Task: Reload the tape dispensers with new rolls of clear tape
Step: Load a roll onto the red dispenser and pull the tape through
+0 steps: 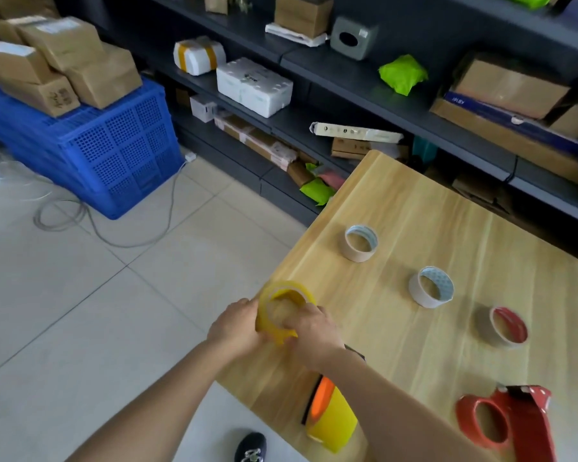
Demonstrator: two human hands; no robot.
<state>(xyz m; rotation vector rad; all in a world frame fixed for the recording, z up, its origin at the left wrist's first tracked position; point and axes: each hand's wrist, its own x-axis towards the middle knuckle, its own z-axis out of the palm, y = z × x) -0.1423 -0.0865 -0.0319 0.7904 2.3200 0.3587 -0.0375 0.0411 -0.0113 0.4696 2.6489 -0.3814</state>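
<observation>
Yellow-tinted tape roll (292, 289) held between both hands at the near left edge of the wooden table (414, 208). Left hand (237, 328) grips the roll's outer left side. Right hand (314, 331) curls round its right side, fingers apparently inside the core (blurred). Orange dispenser (322, 395) lies under the right forearm. Red dispenser (528, 425) lies near right, and cardboard cores (417, 291) stand in a row beyond.

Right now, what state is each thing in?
tape roll: held at the table edge by both hands.
left hand: grips the roll.
right hand: fingers curled round the roll.
beige core: bare, hole up.
white core: bare, hole up.
red-lined core: bare, hole up.
red dispenser: lying flat, hub empty.
orange dispenser: loaded, partly under the right forearm.
</observation>
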